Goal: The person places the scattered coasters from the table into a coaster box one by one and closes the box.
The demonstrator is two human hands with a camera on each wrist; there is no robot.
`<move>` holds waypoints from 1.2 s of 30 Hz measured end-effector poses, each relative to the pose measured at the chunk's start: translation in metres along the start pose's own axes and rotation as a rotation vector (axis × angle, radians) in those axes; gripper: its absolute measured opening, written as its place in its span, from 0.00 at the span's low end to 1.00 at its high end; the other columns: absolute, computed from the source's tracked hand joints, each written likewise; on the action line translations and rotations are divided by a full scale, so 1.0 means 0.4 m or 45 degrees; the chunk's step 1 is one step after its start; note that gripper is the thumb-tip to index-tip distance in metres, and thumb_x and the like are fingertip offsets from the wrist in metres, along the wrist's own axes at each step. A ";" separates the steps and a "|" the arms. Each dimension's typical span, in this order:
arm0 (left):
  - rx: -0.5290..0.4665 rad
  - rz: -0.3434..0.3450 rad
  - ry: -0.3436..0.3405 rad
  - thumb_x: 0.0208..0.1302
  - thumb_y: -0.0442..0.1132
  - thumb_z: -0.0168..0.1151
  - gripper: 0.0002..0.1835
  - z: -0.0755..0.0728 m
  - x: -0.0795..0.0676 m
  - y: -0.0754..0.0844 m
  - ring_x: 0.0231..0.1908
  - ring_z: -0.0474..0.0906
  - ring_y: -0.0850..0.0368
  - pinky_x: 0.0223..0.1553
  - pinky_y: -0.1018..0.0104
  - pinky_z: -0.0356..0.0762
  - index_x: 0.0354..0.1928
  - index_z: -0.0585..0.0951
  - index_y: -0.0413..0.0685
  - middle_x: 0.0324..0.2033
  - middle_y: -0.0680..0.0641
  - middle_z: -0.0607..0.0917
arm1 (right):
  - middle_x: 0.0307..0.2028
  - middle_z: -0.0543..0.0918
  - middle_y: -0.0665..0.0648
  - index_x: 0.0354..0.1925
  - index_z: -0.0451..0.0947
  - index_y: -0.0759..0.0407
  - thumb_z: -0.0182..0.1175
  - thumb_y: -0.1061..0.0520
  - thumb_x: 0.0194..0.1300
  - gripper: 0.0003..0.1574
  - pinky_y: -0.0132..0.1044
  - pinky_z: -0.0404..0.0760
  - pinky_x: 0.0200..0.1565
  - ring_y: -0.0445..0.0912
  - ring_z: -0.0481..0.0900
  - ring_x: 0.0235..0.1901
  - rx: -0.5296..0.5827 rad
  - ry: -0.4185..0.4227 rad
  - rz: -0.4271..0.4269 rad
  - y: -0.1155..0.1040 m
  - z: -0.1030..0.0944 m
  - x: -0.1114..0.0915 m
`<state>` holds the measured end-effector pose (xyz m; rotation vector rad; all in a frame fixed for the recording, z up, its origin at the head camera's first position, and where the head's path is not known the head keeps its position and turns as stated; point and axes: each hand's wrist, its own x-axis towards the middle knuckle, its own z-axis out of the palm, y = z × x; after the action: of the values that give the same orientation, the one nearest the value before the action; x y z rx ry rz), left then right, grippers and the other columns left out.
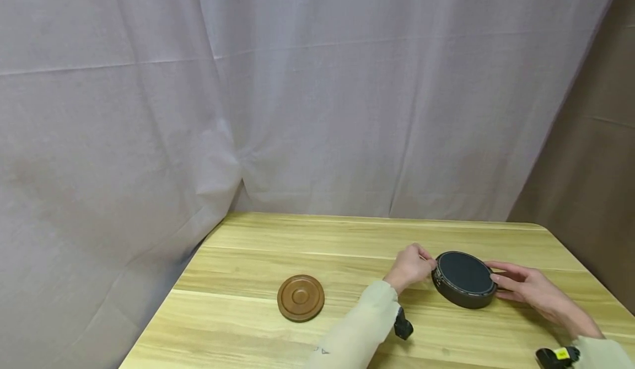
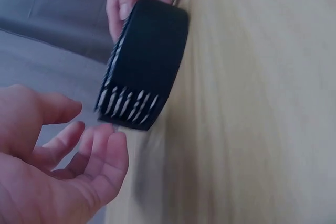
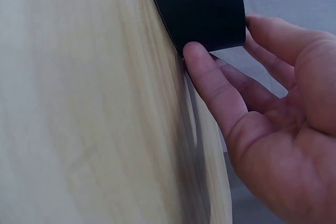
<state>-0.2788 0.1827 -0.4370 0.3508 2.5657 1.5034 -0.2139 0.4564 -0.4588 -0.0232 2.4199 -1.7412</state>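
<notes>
A round black box (image 1: 465,272) with a flat dark top sits toward the right of the table. Pale slanted strokes mark its side wall (image 2: 131,103) in the left wrist view. My right hand (image 1: 533,290) grips it from the right, thumb at the top rim and a fingertip low on the side, as the right wrist view shows. On the opposite side is my left hand (image 1: 412,265), its loosely bent fingers (image 2: 113,156) right by the box's edge and nothing between them and the thumb.
A round brown wooden disc (image 1: 300,298) with a ringed centre lies left of my left forearm. The light wooden table (image 1: 238,314) ends at a grey curtain (image 1: 317,110) behind, with brown cloth (image 1: 590,154) at the right. A black wrist device (image 1: 403,325) hangs below the left sleeve.
</notes>
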 end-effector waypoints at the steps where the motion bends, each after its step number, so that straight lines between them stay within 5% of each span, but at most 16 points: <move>1: 0.018 0.012 -0.003 0.60 0.41 0.68 0.08 -0.010 0.001 -0.002 0.21 0.72 0.65 0.25 0.72 0.69 0.28 0.78 0.54 0.21 0.57 0.77 | 0.46 0.76 0.28 0.71 0.62 0.64 0.58 0.55 0.71 0.35 0.37 0.84 0.49 0.31 0.82 0.46 0.005 -0.001 -0.003 0.000 0.000 0.000; 10: 0.097 0.088 -0.047 0.63 0.45 0.65 0.05 -0.111 -0.006 -0.002 0.27 0.72 0.65 0.29 0.72 0.71 0.32 0.79 0.55 0.26 0.58 0.79 | 0.45 0.77 0.27 0.69 0.64 0.64 0.57 0.57 0.72 0.31 0.36 0.84 0.48 0.31 0.82 0.46 0.009 -0.012 -0.037 0.002 -0.003 -0.003; 19: 0.153 0.176 -0.089 0.65 0.44 0.64 0.05 -0.188 -0.025 -0.004 0.29 0.73 0.66 0.30 0.74 0.72 0.35 0.80 0.53 0.28 0.57 0.80 | 0.48 0.79 0.28 0.68 0.69 0.53 0.53 0.59 0.74 0.26 0.35 0.84 0.47 0.32 0.82 0.46 0.080 -0.086 -0.109 0.012 -0.012 -0.002; 36: 0.220 0.221 -0.158 0.67 0.46 0.62 0.07 -0.341 -0.054 -0.062 0.30 0.74 0.65 0.32 0.73 0.73 0.39 0.78 0.52 0.31 0.56 0.81 | 0.49 0.80 0.30 0.67 0.71 0.43 0.49 0.60 0.76 0.25 0.36 0.84 0.48 0.34 0.83 0.47 0.187 -0.183 -0.124 0.021 -0.024 0.001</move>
<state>-0.2943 0.0510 -0.3919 0.6817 2.6287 1.2669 -0.2150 0.4682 -0.4637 -0.2442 2.2195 -1.8837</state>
